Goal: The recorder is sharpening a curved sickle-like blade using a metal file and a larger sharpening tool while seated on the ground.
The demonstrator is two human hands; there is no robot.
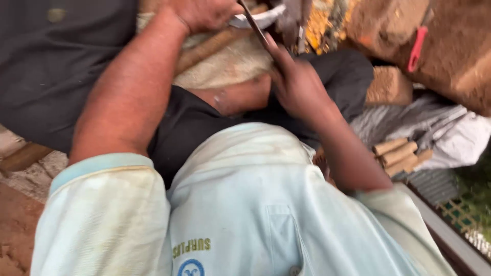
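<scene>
Blade [254,23] gripped in right hand [296,84], left hand [202,13] closed on brown stick [209,47] over lap cloth [230,64]

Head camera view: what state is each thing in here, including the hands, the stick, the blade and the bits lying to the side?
Left hand: closed around the brown stick, at the top edge.
Right hand: gripping the thin blade.
Brown stick: lying slanted on the beige cloth.
Thin blade: tilted, meeting the stick's upper end.
Beige cloth: draped over the lap.
Cut stick pieces: piled together beside the grey sheet.
Grey sheet: crumpled.
</scene>
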